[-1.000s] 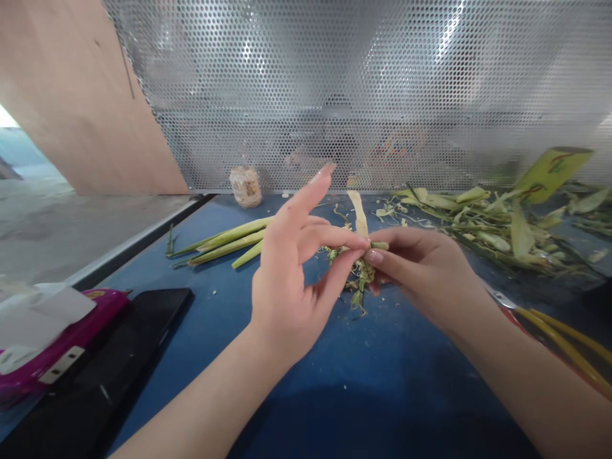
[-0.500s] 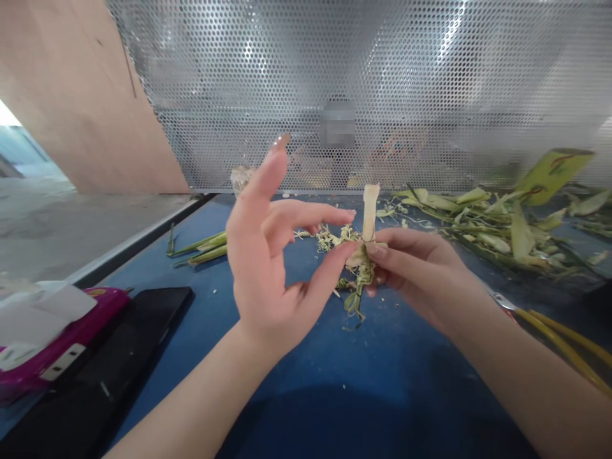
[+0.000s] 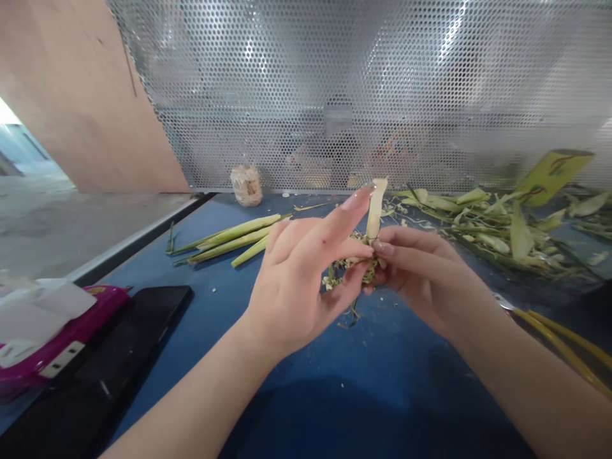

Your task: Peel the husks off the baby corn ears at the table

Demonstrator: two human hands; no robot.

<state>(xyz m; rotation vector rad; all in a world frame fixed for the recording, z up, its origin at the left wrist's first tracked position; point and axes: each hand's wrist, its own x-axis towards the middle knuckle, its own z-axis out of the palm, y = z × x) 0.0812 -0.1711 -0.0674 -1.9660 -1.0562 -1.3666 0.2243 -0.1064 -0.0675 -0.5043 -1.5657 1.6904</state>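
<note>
Both my hands meet over the blue table (image 3: 373, 382). My right hand (image 3: 421, 274) pinches a short pale stalk piece (image 3: 374, 207) that stands upright, with frayed green and yellow fibres (image 3: 340, 271) hanging under it. My left hand (image 3: 301, 280) pinches those fibres at the base of the stalk, thumb and middle fingers closed, forefinger stretched out. Several long green stalks (image 3: 234, 239) lie on the table behind my left hand.
A pile of peeled green husks (image 3: 482, 220) lies at the right rear. Yellow-handled scissors (image 3: 554, 331) rest at the right. A black phone (image 3: 105, 357) and a pink packet (image 3: 52, 341) sit at the left. A small jar (image 3: 246, 185) stands by the perforated metal screen (image 3: 335, 76).
My left hand opened and lifted away from the stalk, then came back down and pinched the fibres again. My right hand kept its hold and turned the stalk more upright.
</note>
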